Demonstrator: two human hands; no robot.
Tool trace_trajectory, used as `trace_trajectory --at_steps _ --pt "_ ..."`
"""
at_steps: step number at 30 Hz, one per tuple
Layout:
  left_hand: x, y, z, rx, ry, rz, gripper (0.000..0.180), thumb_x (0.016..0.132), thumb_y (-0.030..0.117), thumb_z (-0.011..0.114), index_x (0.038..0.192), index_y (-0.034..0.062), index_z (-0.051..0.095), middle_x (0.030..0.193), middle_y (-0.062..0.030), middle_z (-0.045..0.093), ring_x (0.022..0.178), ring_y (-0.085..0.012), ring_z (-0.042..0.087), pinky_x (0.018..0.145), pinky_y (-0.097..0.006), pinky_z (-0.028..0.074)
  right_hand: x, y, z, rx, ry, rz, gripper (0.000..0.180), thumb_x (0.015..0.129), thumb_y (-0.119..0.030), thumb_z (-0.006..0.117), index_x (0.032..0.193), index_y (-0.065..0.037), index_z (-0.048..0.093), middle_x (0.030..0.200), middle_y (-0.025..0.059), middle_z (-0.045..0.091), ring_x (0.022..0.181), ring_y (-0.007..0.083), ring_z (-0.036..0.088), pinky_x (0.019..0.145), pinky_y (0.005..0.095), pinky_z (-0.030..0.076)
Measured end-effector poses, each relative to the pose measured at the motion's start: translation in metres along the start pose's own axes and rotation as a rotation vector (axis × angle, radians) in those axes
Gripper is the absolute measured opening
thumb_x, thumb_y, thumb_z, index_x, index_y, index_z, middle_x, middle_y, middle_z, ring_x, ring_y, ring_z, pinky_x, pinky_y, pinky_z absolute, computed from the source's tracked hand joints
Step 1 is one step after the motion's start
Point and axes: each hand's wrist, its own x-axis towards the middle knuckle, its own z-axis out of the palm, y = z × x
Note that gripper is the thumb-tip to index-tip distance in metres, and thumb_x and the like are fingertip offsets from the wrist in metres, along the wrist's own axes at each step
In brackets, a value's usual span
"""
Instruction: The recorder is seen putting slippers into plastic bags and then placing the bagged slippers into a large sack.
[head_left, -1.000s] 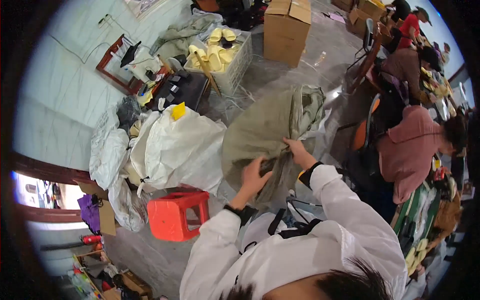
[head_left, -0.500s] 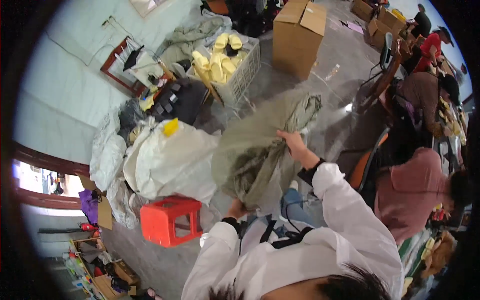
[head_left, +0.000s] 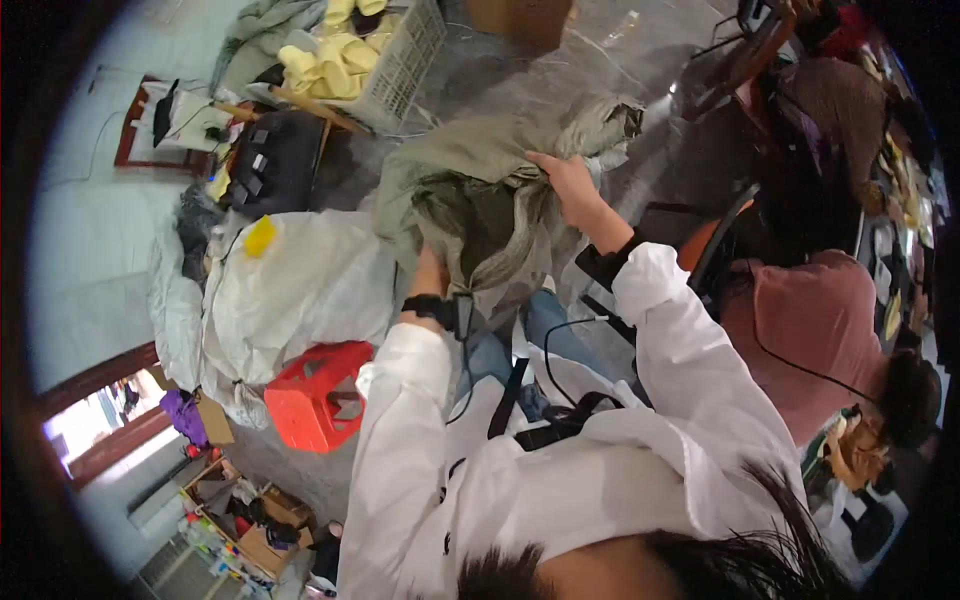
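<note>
A grey-green woven sack (head_left: 450, 155) hangs in front of me, its mouth turned toward me and its inside dark. My right hand (head_left: 575, 198) grips the right side of the rim, with a finger or thumb lying over the cloth. At the lower left edge of the mouth, my left hand (head_left: 430, 278) is closed on the sack; its fingers are largely hidden by the cloth. The sack's bunched far end (head_left: 605, 120) points away to the right. Left of the sack lies a full white sack (head_left: 310, 275) with a yellow patch (head_left: 260, 236).
A red plastic stool (head_left: 312, 405) is close to my left forearm. Ahead stand a pale crate (head_left: 405, 75) of yellow slippers (head_left: 330, 70) and a cardboard box (head_left: 520, 22). To the right, a person in a pink top (head_left: 805, 330) is near an orange chair (head_left: 705, 240).
My left hand has moved up and forward from the sack's bottom to its rim. The sack's mouth has opened wider toward me. The view has shifted, so the crate and box appear higher.
</note>
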Motion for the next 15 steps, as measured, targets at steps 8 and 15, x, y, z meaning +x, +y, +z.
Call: trace_trajectory --at_steps 8,15 --pt "-0.035 0.097 0.071 -0.455 -0.179 -0.306 0.060 0.086 0.054 0.041 0.127 0.0103 0.043 0.128 -0.0074 0.046 0.114 -0.0272 0.046 0.096 -0.043 0.036 0.011 -0.019 -0.012 0.312 0.310 0.037 0.034 0.079 -0.024 0.063 0.101 0.001 0.058 0.092 0.0078 0.055 0.079 0.0175 0.051 0.072 0.0350 0.039" --pt "-0.084 0.149 0.104 -0.275 -0.378 -0.826 0.051 0.086 0.049 0.045 0.121 0.0120 0.049 0.119 -0.0086 0.052 0.107 -0.0254 0.052 0.090 -0.043 0.042 0.013 0.012 0.016 0.436 0.321 -0.092 0.035 0.080 -0.020 0.062 0.108 -0.001 0.054 0.098 0.0071 0.057 0.084 0.0187 0.055 0.071 0.0313 0.041"
